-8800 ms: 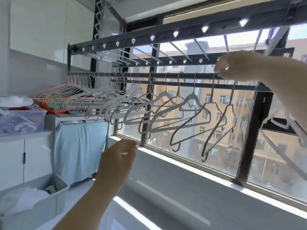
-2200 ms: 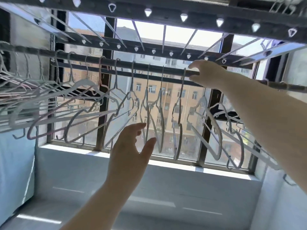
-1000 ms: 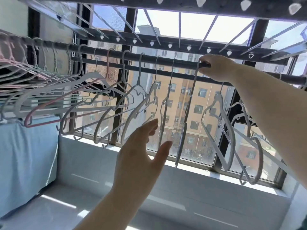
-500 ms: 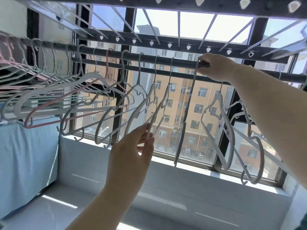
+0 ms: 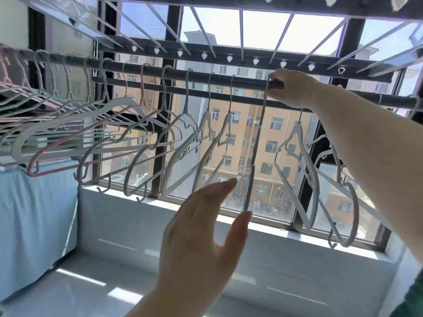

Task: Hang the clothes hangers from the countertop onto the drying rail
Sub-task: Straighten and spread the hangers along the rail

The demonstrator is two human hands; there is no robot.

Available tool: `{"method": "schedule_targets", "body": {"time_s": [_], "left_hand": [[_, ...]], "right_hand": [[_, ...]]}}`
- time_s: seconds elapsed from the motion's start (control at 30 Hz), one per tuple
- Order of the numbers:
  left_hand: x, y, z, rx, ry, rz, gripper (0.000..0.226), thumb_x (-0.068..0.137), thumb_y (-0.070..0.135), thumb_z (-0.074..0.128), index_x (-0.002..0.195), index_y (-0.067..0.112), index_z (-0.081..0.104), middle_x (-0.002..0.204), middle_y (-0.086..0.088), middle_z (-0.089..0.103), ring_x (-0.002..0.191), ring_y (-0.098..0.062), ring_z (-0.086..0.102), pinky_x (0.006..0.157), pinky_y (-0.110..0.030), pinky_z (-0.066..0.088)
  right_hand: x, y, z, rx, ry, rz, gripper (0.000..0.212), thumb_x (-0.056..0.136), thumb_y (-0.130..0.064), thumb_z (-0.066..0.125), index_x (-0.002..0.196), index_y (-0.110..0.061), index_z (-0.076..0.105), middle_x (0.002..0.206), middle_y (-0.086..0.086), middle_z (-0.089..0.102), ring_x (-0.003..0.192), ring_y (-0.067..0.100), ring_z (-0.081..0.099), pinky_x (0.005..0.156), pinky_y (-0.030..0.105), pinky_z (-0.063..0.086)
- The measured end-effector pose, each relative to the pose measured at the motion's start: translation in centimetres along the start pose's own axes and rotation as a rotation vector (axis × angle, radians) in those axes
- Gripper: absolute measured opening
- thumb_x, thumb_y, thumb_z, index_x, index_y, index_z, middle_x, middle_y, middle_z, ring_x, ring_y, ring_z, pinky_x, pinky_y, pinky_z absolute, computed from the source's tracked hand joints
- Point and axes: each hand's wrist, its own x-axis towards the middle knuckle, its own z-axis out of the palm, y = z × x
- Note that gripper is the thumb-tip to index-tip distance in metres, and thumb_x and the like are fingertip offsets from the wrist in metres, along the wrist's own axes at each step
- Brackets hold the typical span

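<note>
A dark drying rail (image 5: 242, 80) runs across the window with several white, grey and pink hangers (image 5: 183, 143) hooked on it. My right hand (image 5: 290, 88) is up at the rail and pinches the hook of a grey hanger (image 5: 254, 156) that hangs edge-on below it. My left hand (image 5: 203, 234) is raised below the hangers with fingers straight and spread, holding nothing; its thumb tip is close to the bottom end of that grey hanger. Two more white hangers (image 5: 309, 177) hang to the right of my right hand.
An overhead rack frame (image 5: 229, 58) with thin cross bars sits above the rail. A light blue cloth (image 5: 34, 220) hangs at the left. The white window ledge (image 5: 229, 220) and white countertop (image 5: 91, 289) lie below.
My left hand let go of the hanger bottoms it touched half a second ago and moved right, spreading open. My right hand stays on the hook at the rail.
</note>
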Motion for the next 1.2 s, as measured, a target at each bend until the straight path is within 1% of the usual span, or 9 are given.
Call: {"method": "schedule_targets", "body": {"time_s": [0.13,0.23,0.33,0.5,0.6,0.7,0.9,1.07,1.2], "left_hand": [[-0.2,-0.2,1.5,-0.041,-0.077,-0.085,0.041,0.082,0.056,0.043,0.111,0.028,0.047,0.092,0.019,0.062,0.095,0.001,0.056,0.076,-0.014,0.05],[-0.2,-0.9,2.2,-0.069,-0.062,-0.134,0.032,0.075,0.042,0.051,0.104,0.029,0.054,0.079,0.025,0.058,0.084,0.003,0.06,0.064,-0.017,0.052],[-0.2,-1.0,2.6,-0.081,-0.07,-0.146,0.029,0.075,0.035,0.051,0.095,0.02,0.067,0.071,0.02,0.065,0.078,0.004,0.061,0.057,-0.017,0.052],[-0.3,-0.5,3.2,-0.092,-0.084,-0.167,0.029,0.073,0.036,0.05,0.098,0.025,0.061,0.072,0.014,0.07,0.076,0.006,0.061,0.059,-0.014,0.051],[-0.4,-0.2,3.5,-0.1,-0.106,-0.194,0.04,0.072,0.041,0.045,0.111,0.031,0.043,0.109,0.028,0.051,0.083,0.009,0.058,0.068,-0.009,0.049],[-0.4,-0.1,3.6,-0.11,-0.098,-0.188,0.037,0.073,0.039,0.047,0.109,0.03,0.046,0.094,0.019,0.064,0.08,0.006,0.061,0.064,-0.01,0.051],[-0.7,0.0,3.4,-0.121,-0.107,-0.185,0.047,0.071,0.046,0.05,0.115,0.03,0.042,0.084,0.011,0.072,0.086,0.004,0.061,0.065,-0.017,0.052],[-0.5,0.1,1.6,-0.101,-0.069,-0.13,0.047,0.071,0.051,0.054,0.114,0.032,0.047,0.092,0.016,0.068,0.088,0.004,0.06,0.066,-0.018,0.054],[-0.2,0.2,-0.3,-0.097,-0.033,-0.054,0.039,0.079,0.056,0.049,0.109,0.032,0.053,0.109,0.017,0.058,0.085,0.004,0.062,0.067,-0.015,0.055]], "right_hand": [[0.1,0.0,0.0,0.005,0.006,-0.007,0.045,0.096,-0.026,0.046,0.138,-0.011,0.038,0.131,0.012,0.051,0.116,0.029,0.049,0.084,0.026,0.035],[0.1,0.0,0.1,0.009,0.01,-0.011,0.045,0.096,-0.026,0.047,0.138,-0.011,0.038,0.131,0.012,0.051,0.116,0.029,0.049,0.083,0.026,0.034],[0.2,0.1,0.1,0.011,0.006,-0.005,0.047,0.096,-0.026,0.046,0.14,-0.012,0.036,0.131,0.012,0.051,0.116,0.028,0.049,0.081,0.025,0.032],[0.3,0.1,0.2,0.013,0.004,-0.001,0.048,0.096,-0.026,0.047,0.14,-0.013,0.035,0.131,0.012,0.051,0.115,0.029,0.05,0.081,0.025,0.033],[0.2,0.2,0.2,0.008,0.003,0.0,0.048,0.096,-0.026,0.047,0.14,-0.012,0.035,0.132,0.012,0.05,0.117,0.029,0.049,0.083,0.026,0.034],[0.1,0.2,0.1,0.008,0.007,-0.001,0.047,0.096,-0.025,0.047,0.14,-0.011,0.035,0.131,0.013,0.051,0.116,0.029,0.049,0.081,0.025,0.032],[-0.1,0.4,0.1,0.038,0.009,0.005,0.051,0.096,-0.024,0.047,0.143,-0.013,0.029,0.138,0.01,0.047,0.119,0.028,0.049,0.085,0.026,0.035],[-0.4,0.3,-0.1,0.083,0.018,0.017,0.051,0.097,-0.023,0.044,0.144,-0.015,0.026,0.14,0.011,0.045,0.122,0.03,0.047,0.097,0.033,0.038],[-0.9,-0.2,-0.7,0.107,0.026,0.019,0.051,0.098,-0.023,0.044,0.144,-0.014,0.025,0.143,0.009,0.041,0.128,0.029,0.042,0.102,0.035,0.034]]}}
